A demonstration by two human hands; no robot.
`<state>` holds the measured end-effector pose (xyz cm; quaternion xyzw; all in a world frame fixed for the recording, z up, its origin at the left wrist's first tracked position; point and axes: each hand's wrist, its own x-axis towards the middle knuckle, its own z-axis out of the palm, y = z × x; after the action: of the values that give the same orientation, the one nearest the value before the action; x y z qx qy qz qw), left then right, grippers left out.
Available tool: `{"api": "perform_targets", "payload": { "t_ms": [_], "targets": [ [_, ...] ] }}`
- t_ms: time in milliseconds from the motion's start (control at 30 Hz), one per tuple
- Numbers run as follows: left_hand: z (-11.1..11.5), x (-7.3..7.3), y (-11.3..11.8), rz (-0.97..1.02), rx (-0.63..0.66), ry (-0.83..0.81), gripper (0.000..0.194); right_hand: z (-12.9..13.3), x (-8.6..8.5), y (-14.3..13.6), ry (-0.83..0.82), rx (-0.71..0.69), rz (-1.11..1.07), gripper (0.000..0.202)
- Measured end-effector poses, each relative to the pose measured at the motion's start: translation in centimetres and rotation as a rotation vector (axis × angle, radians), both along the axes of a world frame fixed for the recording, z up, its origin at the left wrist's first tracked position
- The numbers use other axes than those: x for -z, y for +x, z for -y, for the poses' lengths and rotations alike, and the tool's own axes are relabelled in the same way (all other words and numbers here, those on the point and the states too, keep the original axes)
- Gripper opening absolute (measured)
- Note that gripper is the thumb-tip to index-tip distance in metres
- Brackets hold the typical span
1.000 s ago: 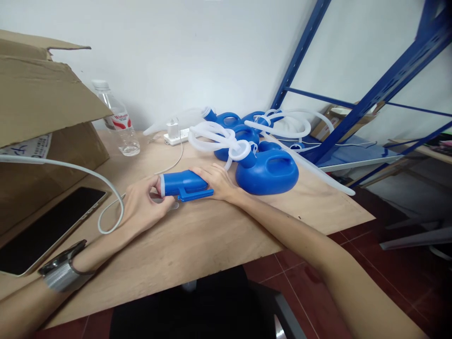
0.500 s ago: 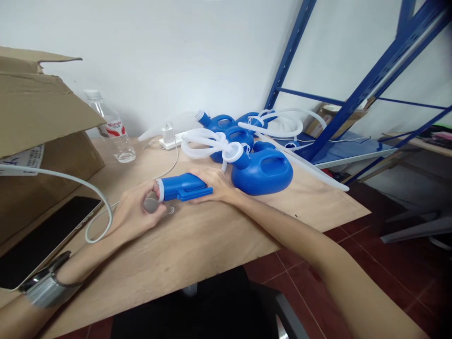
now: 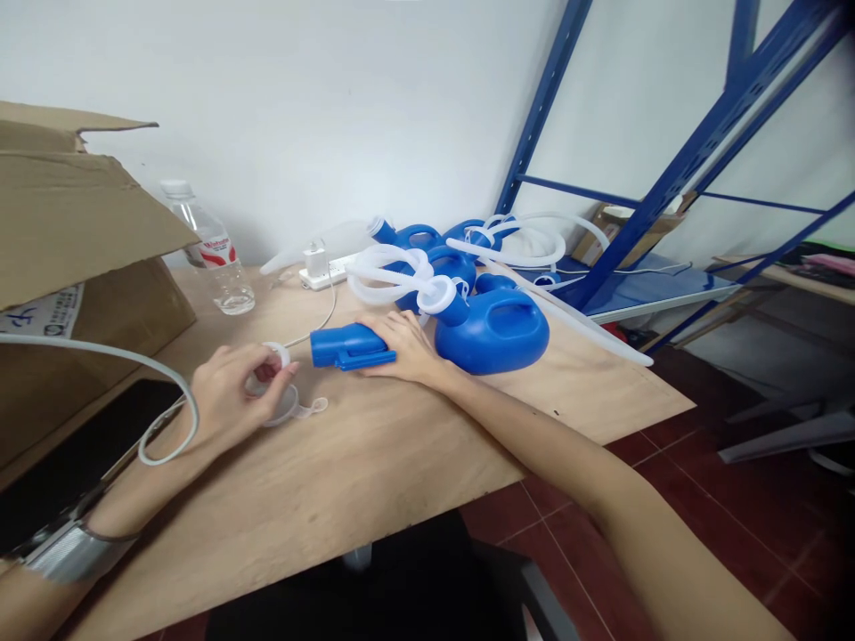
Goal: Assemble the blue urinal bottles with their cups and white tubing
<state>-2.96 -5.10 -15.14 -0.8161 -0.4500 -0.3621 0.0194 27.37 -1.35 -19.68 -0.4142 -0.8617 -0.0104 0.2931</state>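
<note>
In my left hand (image 3: 231, 392) is a translucent white cap ring (image 3: 275, 354), pinched between thumb and fingers. A clear round lid with a small tab (image 3: 319, 405) hangs below it, just at the tabletop. My right hand (image 3: 407, 345) is wrapped round the rear of a blue plastic tubular piece (image 3: 337, 345) with a flat bar along its near side. The blue piece's bare end faces my left hand, with a gap between it and the ring. Behind my right hand stands a blue jug-like urinal bottle (image 3: 494, 329) with a white-collared mouth.
More blue bottles (image 3: 420, 236) and white coiled hoses (image 3: 384, 271) lie at the back. At left are an open cardboard box (image 3: 86, 196), a water bottle (image 3: 217, 258) and a dark tablet (image 3: 60, 454). A grey cable (image 3: 134, 356) arches over my left wrist. Blue shelving (image 3: 668, 187) stands at right.
My left hand has moved left, taking the white cap ring off the end of the blue piece. My right hand keeps its hold in nearly the same place.
</note>
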Motion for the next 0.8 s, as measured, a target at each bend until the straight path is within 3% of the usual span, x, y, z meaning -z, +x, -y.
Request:
{"api": "perform_targets", "payload": {
  "t_ms": [133,300,467,533,600,667,733,800],
  "targets": [
    [-0.6,0.3,-0.8,0.078,-0.037,0.028,0.033,-0.1,0.2,0.1,-0.021,-0.003,-0.06,0.082],
    [-0.9,1.2,-0.4,-0.056,0.179,-0.057,0.026,1.0,-0.9,1.1,-0.248,-0.162,-0.01,0.108],
    [-1.0,2.0,0.2,-0.178,0.225,-0.132,0.04,6.8,-3.0,3.7,-0.333,-0.074,0.007,0.1],
    [-1.3,2.1,0.2,-0.215,0.225,-0.134,0.041,9.7,-4.4,4.2,-0.328,-0.092,0.046,0.086],
    [-1.8,2.3,0.0,-0.243,0.222,-0.139,0.04,11.5,-6.3,4.7,-0.288,-0.044,0.032,0.055],
    [-2.4,2.5,-0.4,-0.263,0.213,-0.122,0.04,11.5,-8.5,5.4,-0.132,0.123,-0.104,0.029],
    [-3.0,2.8,-1.0,-0.284,0.202,-0.081,0.039,10.0,-10.4,6.7,0.093,0.293,-0.171,0.033],
    [-3.6,3.1,-1.7,-0.293,0.194,-0.043,0.038,7.8,-11.8,8.3,0.161,0.361,-0.17,0.046]
  ]
}}
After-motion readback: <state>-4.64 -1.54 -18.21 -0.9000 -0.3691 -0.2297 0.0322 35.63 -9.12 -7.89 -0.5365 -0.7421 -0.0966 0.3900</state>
